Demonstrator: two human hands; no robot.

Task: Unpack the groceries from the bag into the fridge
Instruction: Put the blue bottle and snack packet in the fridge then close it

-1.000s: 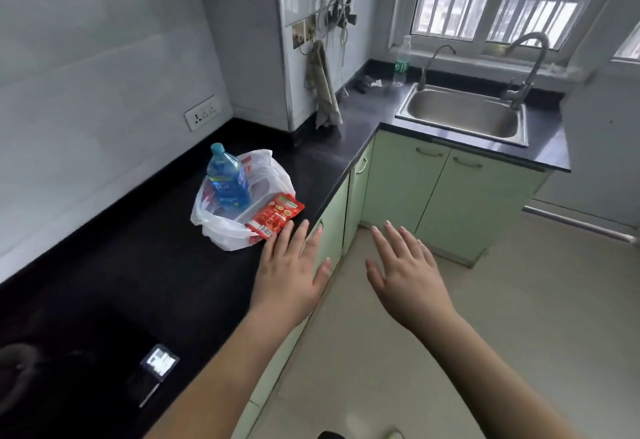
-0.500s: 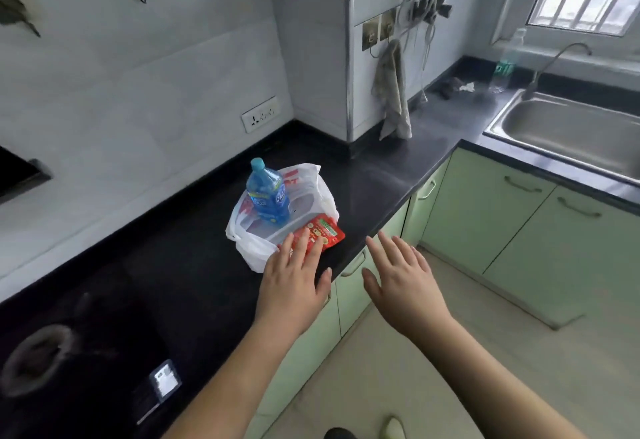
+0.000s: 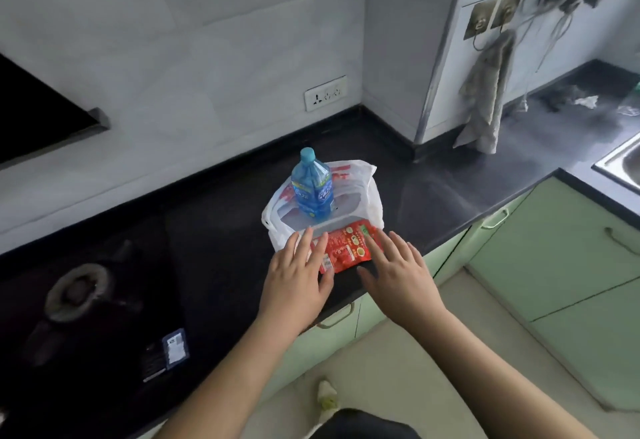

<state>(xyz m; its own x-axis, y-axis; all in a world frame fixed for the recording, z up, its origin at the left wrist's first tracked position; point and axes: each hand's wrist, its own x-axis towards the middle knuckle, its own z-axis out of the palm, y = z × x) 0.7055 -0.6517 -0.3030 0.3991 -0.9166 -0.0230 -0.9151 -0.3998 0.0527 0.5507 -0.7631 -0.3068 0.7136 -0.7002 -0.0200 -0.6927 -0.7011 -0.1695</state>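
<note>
A white plastic grocery bag (image 3: 370, 196) lies open on the black counter (image 3: 225, 231). Upright inside it stands a blue water bottle (image 3: 311, 189) on a white box. A red snack packet (image 3: 346, 248) lies at the bag's near edge. My left hand (image 3: 298, 283) hovers with straight fingers at the packet's left end, its fingertips at the bag. My right hand (image 3: 398, 272) reaches with spread fingers over the packet's right end. Neither hand grips anything. No fridge is in view.
A gas hob (image 3: 76, 293) sits on the counter at the left, with a small dark packet (image 3: 166, 352) in front of it. A grey towel (image 3: 485, 103) hangs at the wall corner. Green cabinets (image 3: 571, 258) stand below, a sink (image 3: 620, 161) at the far right.
Both hands have moved forward to the bag and now flank the red packet. The view has swung left and closer to the counter.
</note>
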